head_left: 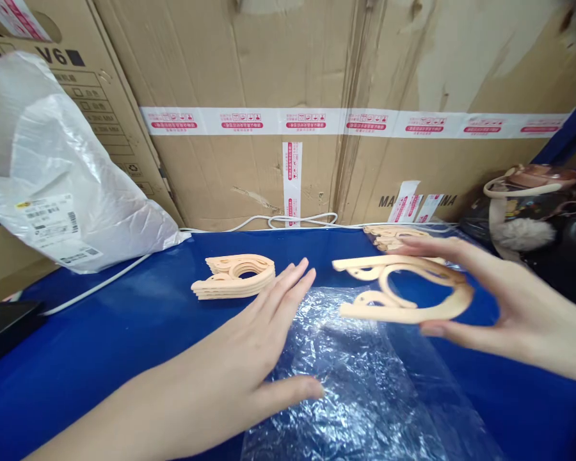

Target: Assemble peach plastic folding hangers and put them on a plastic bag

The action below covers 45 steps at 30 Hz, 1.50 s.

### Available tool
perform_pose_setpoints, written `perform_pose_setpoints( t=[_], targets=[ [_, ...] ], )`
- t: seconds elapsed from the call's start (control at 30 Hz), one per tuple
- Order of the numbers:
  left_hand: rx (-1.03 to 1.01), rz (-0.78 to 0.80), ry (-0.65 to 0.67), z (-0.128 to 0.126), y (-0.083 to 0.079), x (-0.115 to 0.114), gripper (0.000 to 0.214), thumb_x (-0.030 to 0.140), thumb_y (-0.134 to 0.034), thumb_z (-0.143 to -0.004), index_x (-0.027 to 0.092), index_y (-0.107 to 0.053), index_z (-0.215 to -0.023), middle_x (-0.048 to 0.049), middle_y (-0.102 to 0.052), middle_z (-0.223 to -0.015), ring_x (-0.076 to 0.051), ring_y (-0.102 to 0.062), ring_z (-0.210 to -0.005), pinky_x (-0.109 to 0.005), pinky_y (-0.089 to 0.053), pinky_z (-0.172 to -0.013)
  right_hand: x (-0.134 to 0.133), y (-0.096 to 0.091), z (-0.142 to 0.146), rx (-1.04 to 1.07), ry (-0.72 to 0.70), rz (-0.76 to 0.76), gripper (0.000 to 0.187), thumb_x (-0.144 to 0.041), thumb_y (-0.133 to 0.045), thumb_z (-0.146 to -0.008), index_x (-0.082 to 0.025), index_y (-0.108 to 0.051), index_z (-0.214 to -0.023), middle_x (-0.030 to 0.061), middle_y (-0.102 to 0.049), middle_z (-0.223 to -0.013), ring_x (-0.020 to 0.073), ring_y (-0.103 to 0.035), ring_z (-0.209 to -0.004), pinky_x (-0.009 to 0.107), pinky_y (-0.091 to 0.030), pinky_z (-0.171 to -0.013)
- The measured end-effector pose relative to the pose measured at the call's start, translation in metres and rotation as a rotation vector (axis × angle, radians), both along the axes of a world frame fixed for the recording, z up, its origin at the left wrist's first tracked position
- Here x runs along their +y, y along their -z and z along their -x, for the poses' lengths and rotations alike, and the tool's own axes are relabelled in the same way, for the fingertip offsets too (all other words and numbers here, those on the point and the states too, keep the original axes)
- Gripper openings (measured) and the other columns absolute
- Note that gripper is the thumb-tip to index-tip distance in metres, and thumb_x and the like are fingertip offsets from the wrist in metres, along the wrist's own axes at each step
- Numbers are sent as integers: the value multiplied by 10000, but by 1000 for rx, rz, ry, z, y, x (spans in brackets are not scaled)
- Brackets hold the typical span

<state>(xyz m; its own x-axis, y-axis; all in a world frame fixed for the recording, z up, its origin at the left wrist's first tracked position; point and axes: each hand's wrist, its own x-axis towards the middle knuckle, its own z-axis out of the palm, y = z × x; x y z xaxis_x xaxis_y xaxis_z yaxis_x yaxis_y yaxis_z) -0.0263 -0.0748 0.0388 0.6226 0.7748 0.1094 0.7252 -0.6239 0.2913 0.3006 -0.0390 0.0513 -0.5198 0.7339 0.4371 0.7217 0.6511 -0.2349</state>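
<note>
My right hand grips a beige folded clothes hanger by its curved end, thumb below and fingers above. The hanger is held over a clear plastic bag that lies crinkled on the blue table. My left hand is open, fingers stretched forward and thumb apart, above the bag's left edge. Just past its fingertips, to the left, sits a neat stack of similar folded hangers. More beige hangers, apparently in clear wrapping, lie at the back, partly behind my right hand.
Cardboard boxes with printed tape wall off the back. A white plastic parcel leans at the left, above a dark flat object. A white cable runs along the back. At the right stands a dark bag with a pompom.
</note>
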Motion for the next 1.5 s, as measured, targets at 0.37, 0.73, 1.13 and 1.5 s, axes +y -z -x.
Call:
perform_pose_setpoints(
  t=[0.37,0.73,1.13,1.5],
  targets=[
    [15,209,-84,34,46,-17,895,614,-611,-820,390,-96,-1516,-46,-182,-1585,-376,-236,-1404,-527,-411,-1052,-7,31,-57,-159,152,155,663,-497,-705,-729,-447,-461,-1344,61,-658,-1176,399,-593,-1077,542,-525,-837],
    [-51,193,-80,15,42,-20,892,641,-578,-824,344,-111,-1523,-78,-194,-1582,-345,-231,-1420,-501,-377,-1091,8,35,8,-170,42,308,685,-627,-723,-680,-311,-570,-1268,73,-611,-1284,386,-535,-1122,582,-434,-921],
    [-55,83,-108,10,54,-25,803,670,-553,-820,418,-206,-1498,-49,-185,-1597,-392,-191,-1428,-615,-312,-1088,12,52,-4,-6,59,352,582,-513,-677,-792,-366,-491,-1323,51,-661,-1177,334,-591,-1049,521,-444,-878],
    [-49,27,-22,10,55,-22,716,618,-600,-823,450,-310,-1455,-30,-161,-1604,-391,-217,-1426,-630,-290,-1088,13,59,36,270,-19,485,614,-443,-684,-817,-308,-442,-1365,60,-700,-1129,205,-670,-824,369,-528,-718]
  ],
)
